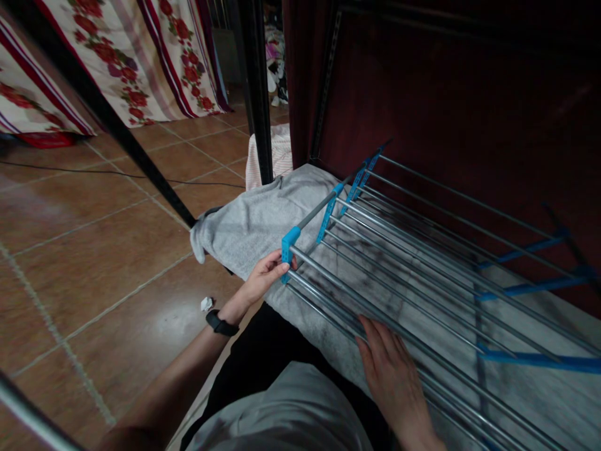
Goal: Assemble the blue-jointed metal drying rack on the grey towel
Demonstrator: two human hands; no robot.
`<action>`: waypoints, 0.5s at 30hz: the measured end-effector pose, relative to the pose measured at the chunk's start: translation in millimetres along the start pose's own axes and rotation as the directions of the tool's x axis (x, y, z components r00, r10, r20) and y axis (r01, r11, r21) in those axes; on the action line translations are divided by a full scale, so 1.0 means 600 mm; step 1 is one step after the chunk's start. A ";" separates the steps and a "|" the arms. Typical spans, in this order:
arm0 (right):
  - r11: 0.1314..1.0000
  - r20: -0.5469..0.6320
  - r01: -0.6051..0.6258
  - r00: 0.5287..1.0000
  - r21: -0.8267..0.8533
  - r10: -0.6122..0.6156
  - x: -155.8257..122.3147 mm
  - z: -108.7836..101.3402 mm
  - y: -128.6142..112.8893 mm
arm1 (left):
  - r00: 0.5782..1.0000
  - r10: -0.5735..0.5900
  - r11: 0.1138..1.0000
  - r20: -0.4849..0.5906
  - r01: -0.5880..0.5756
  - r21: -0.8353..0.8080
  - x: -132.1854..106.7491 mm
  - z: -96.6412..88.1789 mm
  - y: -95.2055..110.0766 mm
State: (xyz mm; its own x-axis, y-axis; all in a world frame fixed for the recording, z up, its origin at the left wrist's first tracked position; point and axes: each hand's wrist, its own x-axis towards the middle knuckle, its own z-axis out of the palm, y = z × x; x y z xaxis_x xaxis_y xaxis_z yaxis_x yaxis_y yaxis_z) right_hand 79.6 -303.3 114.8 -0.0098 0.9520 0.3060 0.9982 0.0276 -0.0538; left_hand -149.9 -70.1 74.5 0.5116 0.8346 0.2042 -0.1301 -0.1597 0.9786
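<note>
A drying rack [422, 263] of grey metal rods with blue plastic joints lies across a surface covered with a grey cloth [253, 219]. My left hand [265, 275], with a black band on its wrist, pinches the near blue corner joint [288, 245] of the rack. Palm down, my right hand [392, 373] reaches in under the near rods and rests on the cloth with its fingers stretched out. Part of the cloth hangs over the left edge.
A black metal post [260, 88] stands just behind the cloth, and a slanted black bar [103, 113] crosses the tiled floor [94, 250]. Floral fabric [141, 56] hangs at the back left. A dark red wall [446, 94] runs behind the rack. A small white scrap [206, 304] lies on the floor.
</note>
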 end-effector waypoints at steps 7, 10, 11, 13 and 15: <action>0.996 0.075 0.059 0.995 0.074 -0.064 0.110 0.014 -0.078 | 1.000 -0.018 0.999 -0.006 0.018 -0.028 0.002 0.000 0.001; 0.992 0.080 0.086 0.992 0.097 -0.093 0.146 0.022 -0.097 | 1.000 -0.011 0.999 0.012 0.012 -0.034 0.002 -0.001 -0.003; 0.992 0.089 0.086 0.992 0.097 -0.094 0.155 0.024 -0.102 | 1.000 -0.008 0.999 0.022 0.008 -0.033 0.002 -0.002 -0.003; 0.993 0.123 0.082 0.988 0.087 -0.092 0.169 0.026 -0.108 | 0.999 0.004 1.000 0.038 -0.003 -0.017 0.002 -0.002 -0.003; 0.993 0.158 0.086 0.983 0.076 -0.097 0.176 0.025 -0.111 | 0.999 0.030 0.999 0.045 -0.031 0.031 0.000 -0.002 0.000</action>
State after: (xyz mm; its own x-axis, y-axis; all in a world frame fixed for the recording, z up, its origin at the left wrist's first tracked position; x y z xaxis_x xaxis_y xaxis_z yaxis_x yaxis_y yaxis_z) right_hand 11.2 -199.9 136.3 -0.1157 0.9810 0.1560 0.9862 0.1321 -0.0994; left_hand -150.9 -69.2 74.7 0.5449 0.8051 0.2344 -0.1193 -0.2023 0.9720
